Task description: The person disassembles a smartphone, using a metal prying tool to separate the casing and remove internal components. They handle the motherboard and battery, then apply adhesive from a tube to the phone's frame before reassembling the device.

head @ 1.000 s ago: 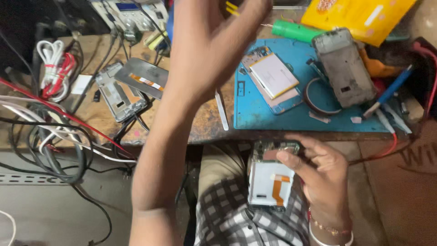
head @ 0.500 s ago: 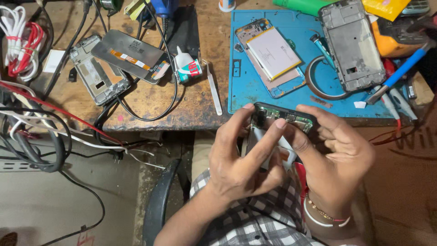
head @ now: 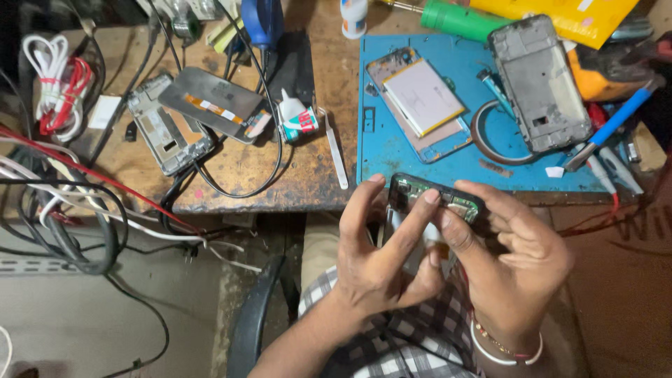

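Head view: both hands grip an opened phone (head: 434,199) over the lap.
Left hand (head: 381,259) and right hand (head: 514,262) pinch its edges, board exposed, near the blue mat (head: 392,150).

There are two hands (head: 378,259) (head: 514,259), one opened phone (head: 434,199) between them, three phone frames (head: 168,133) (head: 539,84) (head: 420,105) on the bench, one blue mat (head: 392,150), one glue bottle (head: 297,120), one pair of tweezers (head: 336,150).

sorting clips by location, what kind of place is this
Likely a phone repair bench: both hands grip an opened phone, a bare phone frame lies on a blue work mat, tweezers beside it.
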